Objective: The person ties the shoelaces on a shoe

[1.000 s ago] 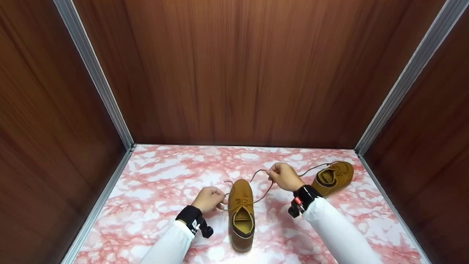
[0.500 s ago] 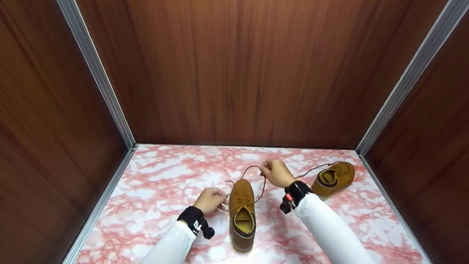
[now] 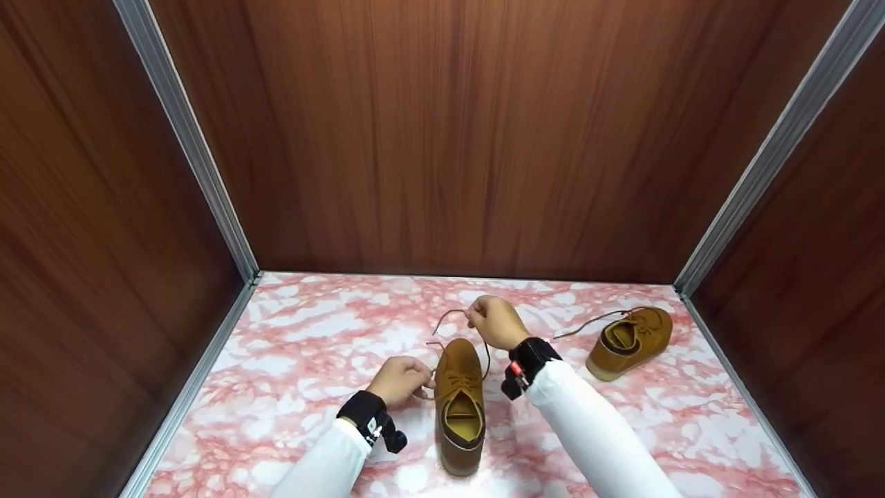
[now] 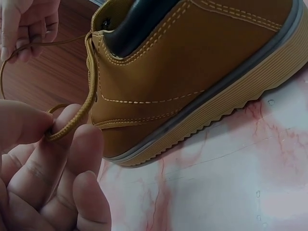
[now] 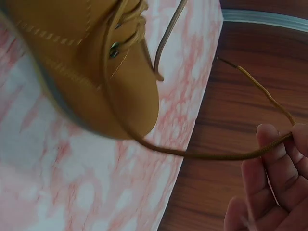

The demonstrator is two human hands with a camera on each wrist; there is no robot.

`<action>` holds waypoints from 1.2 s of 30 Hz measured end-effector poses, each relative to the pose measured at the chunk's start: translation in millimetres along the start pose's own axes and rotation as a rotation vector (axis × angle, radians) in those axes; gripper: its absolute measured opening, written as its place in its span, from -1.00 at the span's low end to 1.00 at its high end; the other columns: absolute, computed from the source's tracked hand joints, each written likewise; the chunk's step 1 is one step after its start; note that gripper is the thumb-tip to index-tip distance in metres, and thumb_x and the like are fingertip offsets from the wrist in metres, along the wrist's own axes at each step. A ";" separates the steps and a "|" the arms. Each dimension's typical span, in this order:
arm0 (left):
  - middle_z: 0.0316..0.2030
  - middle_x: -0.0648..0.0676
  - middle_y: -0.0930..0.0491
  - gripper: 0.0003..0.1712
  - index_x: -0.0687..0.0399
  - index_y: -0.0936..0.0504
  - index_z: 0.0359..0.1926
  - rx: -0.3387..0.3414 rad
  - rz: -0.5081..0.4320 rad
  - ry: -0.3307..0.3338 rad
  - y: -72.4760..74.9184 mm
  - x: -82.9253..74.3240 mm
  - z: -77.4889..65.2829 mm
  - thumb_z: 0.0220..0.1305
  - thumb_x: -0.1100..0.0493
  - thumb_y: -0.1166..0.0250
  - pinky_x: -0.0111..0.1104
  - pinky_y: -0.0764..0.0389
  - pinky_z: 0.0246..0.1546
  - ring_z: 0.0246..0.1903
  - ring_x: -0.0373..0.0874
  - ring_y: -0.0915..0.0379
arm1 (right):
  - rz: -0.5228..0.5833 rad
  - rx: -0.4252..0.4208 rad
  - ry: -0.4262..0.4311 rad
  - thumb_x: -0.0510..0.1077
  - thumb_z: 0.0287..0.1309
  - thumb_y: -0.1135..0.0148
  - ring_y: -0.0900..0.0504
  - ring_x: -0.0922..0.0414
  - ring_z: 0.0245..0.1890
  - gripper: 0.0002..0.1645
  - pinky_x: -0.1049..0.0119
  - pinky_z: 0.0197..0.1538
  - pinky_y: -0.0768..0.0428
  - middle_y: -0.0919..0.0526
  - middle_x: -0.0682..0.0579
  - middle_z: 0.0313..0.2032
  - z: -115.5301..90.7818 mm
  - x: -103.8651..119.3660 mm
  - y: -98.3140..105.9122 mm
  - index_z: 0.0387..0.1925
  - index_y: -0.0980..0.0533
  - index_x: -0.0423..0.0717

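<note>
A tan lace-up shoe (image 3: pixel 459 360) stands in the middle of the marbled surface, toe pointing away from me. Left of it, my left hand (image 3: pixel 401 380) pinches a brown shoelace (image 4: pixel 72 122) between thumb and forefinger, close beside the shoe's side. My right hand (image 3: pixel 496 322) is raised beyond the toe, to its right. It pinches the other shoelace (image 5: pixel 211 156), which runs from the eyelets in a slack curve to the fingers. The free tip of that lace (image 5: pixel 250 77) sticks out past the right thumb.
A second tan shoe (image 3: pixel 632 340) sits at the back right, one lace trailing left over the pink-and-white surface (image 3: pixel 311 311). Brown wood-grain panels (image 3: pixel 442 138) with grey metal corner strips (image 3: pixel 200 145) enclose the back and both sides.
My right hand has moved left with its lace, from right of the shoe toward its toe, and the lace now hangs closer to the shoe. My left hand has barely moved.
</note>
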State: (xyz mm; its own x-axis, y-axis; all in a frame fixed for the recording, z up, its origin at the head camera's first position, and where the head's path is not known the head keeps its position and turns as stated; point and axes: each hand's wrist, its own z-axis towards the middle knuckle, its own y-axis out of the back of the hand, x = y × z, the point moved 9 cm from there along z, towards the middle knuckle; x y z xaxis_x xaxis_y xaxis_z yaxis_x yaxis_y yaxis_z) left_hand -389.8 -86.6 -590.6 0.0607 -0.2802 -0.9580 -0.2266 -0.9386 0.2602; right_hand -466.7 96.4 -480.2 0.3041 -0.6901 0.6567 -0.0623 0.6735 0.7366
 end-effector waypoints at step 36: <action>-0.15 0.32 -0.80 -0.70 0.45 -0.67 -0.07 0.012 -0.038 0.066 -0.1 6.2 1.4 0.38 0.23 -0.23 -0.37 -0.62 -0.51 -0.46 -0.25 -0.71 | 0.005 0.137 0.152 -0.19 0.36 -0.29 -0.50 0.27 -0.44 -0.84 0.33 -0.26 -0.52 -0.72 0.04 -0.45 -17.2 -4.9 -3.7 -0.33 -0.72 -0.14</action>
State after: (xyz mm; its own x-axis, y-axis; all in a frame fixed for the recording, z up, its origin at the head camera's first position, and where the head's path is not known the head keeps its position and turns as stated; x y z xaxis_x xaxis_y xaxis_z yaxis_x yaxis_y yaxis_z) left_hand -390.8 -88.0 -596.8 0.1339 -0.2574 -0.9570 -0.2345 -0.9465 0.2217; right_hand -451.6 101.9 -488.9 0.4429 -0.6315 0.6364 -0.1901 0.6275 0.7550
